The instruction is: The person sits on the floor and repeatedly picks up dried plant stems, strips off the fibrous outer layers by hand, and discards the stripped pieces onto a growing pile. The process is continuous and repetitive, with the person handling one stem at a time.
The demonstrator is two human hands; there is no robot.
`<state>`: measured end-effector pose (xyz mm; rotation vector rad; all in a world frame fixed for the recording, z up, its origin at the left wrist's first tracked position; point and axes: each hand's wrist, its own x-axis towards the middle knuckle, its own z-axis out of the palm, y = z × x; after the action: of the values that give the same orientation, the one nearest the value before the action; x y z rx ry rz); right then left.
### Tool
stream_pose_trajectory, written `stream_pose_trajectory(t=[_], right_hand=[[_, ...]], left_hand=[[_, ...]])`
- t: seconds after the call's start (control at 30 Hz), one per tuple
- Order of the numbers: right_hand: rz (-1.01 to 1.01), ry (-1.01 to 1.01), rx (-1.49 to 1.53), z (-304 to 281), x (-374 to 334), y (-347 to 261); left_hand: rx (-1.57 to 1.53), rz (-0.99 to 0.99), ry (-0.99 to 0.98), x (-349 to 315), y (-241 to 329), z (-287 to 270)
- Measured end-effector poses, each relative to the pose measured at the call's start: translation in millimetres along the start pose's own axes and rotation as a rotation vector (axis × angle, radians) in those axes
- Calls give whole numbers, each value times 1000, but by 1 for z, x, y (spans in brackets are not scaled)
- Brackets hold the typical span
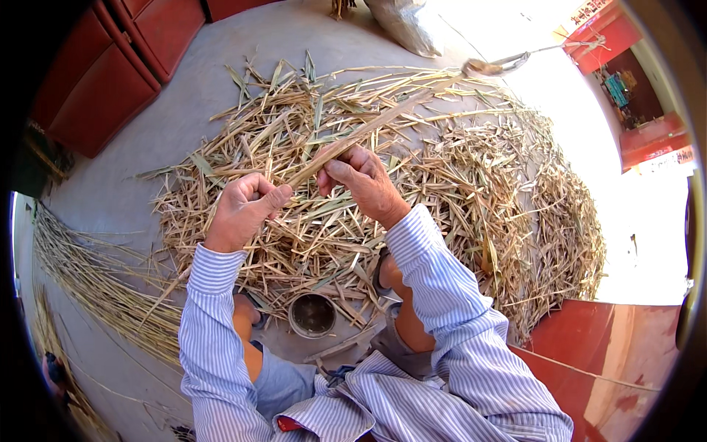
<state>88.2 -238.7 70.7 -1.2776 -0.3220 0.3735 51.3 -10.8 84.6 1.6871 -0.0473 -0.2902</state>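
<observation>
A long tan strand of plant fibre (383, 118) stretches from my hands toward the upper right, over the heap of dry stalks (280, 132). Closed around its near end, at chest height, is my right hand (361, 180). Just left of it my left hand (247, 210) is closed too, thumb pressed toward the fingers at the strand's near tip. The strand's far end meets a brownish knot (482, 68), tied on by a cord to something by the bright doorway. What lies inside my curled fingers is partly hidden.
A metal bowl of dark liquid (300, 318) stands between my feet. Long thin stalks (110, 272) lie in a bundle at the left. Red armchairs (96, 81) stand at the upper left, a pale sack (405, 26) at the top. A thin cord (582, 374) crosses the lower right.
</observation>
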Motion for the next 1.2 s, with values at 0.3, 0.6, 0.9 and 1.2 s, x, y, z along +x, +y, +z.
stream_pose_trajectory(t=[0.3,0.6,0.9,1.2], right_hand=[[257,649,732,-53,20,19],[-57,570,520,-99,-11,-28],[102,595,227,-92,-9,-16],[148,561,160,-82,-12,-8]], left_hand=[[74,63,33,-8,1,-20],[546,234,124,-6,-2,-30],[200,233,304,6,-15,-23],[1171,726,547,14,-3,-11]])
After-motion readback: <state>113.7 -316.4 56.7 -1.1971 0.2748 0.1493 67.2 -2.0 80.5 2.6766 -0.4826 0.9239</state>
